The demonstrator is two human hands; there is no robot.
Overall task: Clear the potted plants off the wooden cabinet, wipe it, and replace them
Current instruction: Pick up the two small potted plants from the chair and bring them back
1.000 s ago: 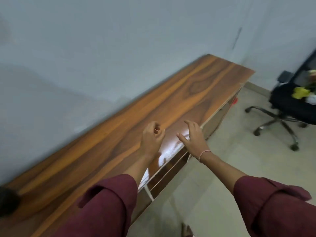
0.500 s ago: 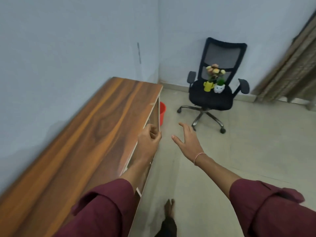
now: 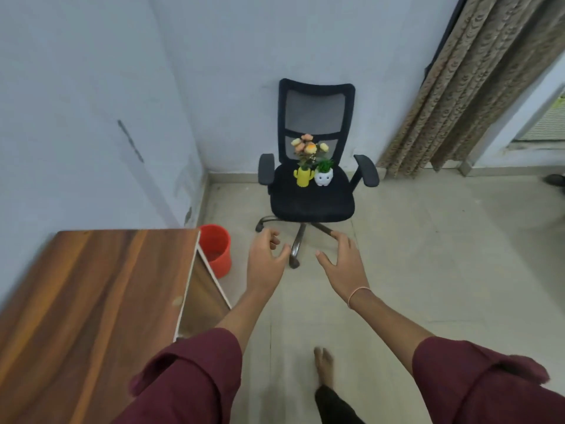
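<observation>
Head view shows the yellow pot (image 3: 303,178) and white pot (image 3: 323,178) side by side on the far chair seat (image 3: 312,205) while your left hand (image 3: 265,266) and right hand (image 3: 343,269) reach out empty, fingers loosely released, so grip each pot low and carry it upright to the near-left cabinet (image 3: 101,295).

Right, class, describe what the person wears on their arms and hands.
Dark maroon fabric sleeves with folded cuffs, left sleeve and right sleeve, stop short of the wrists. A thin pink thread band circles the right wrist. The left hand and right hand are ungloved.
</observation>
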